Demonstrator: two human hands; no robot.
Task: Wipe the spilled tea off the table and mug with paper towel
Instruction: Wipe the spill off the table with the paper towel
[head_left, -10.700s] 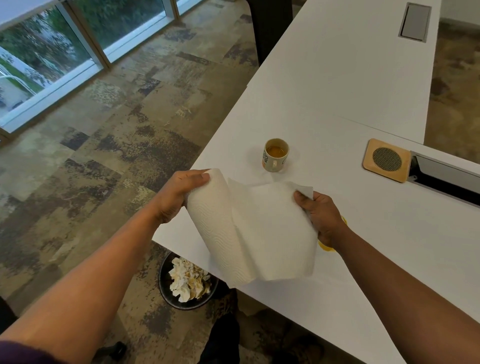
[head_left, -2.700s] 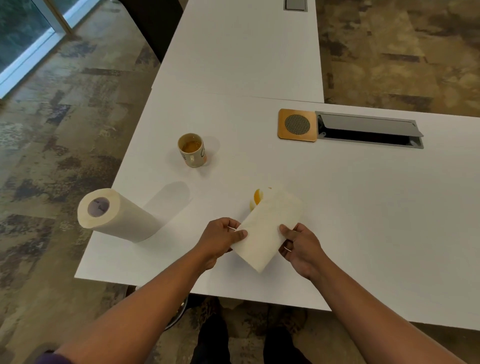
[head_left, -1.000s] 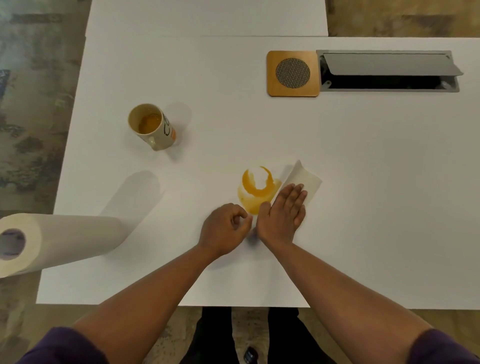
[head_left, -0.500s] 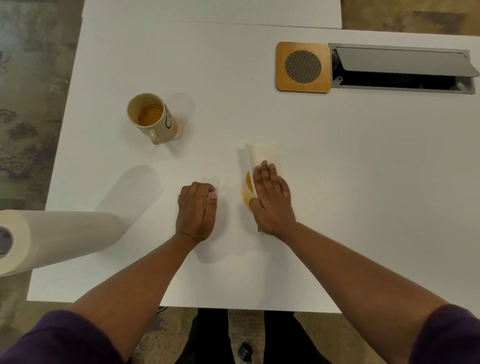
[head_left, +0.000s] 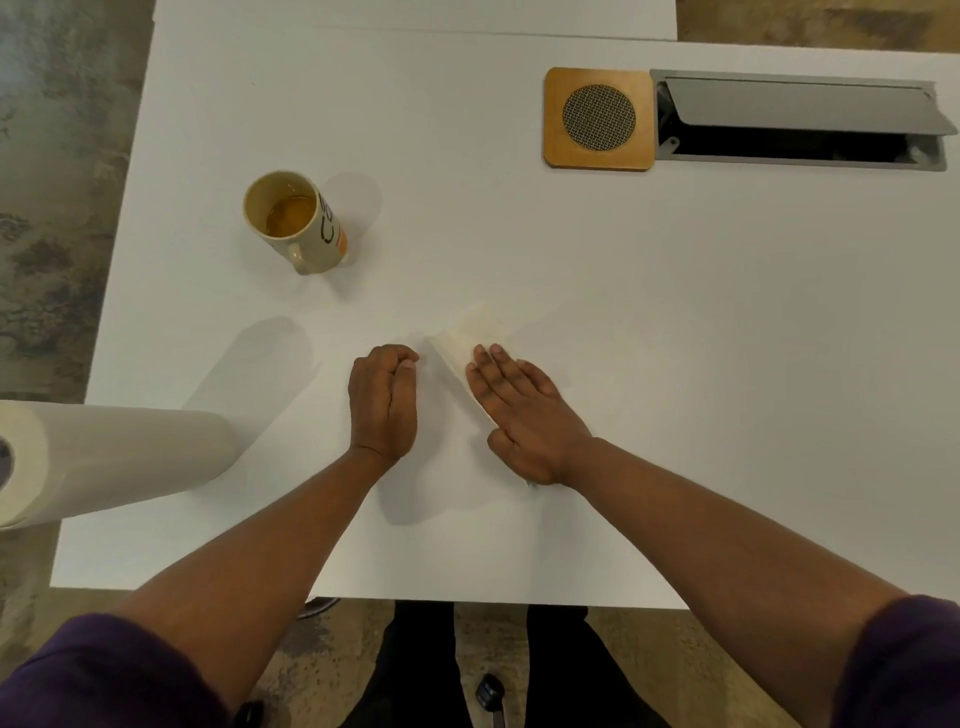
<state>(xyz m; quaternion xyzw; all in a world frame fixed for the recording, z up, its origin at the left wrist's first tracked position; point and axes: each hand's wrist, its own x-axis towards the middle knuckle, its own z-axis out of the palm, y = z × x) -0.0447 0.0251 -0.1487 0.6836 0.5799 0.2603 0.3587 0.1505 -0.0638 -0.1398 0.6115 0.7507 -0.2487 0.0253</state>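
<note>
A folded white paper towel (head_left: 470, 332) lies on the white table (head_left: 701, 338) near its front middle. My right hand (head_left: 524, 410) presses flat on it, fingers stretched out, covering its near half. No orange tea shows on the table around the towel. My left hand (head_left: 383, 400) rests beside it on the left, fingers curled into a loose fist, holding nothing. A cream mug (head_left: 296, 221) with dark lettering and some tea inside stands upright further back on the left, apart from both hands.
A paper towel roll (head_left: 114, 457) lies on its side at the table's left front edge, overhanging it. A wooden square with a mesh disc (head_left: 598, 118) and an open grey cable hatch (head_left: 800, 122) sit at the back right.
My right hand has swept the towel leftward over the orange tea puddle, which no longer shows. My left hand stays fisted on the table. Earlier I tore the sheet and folded it.
</note>
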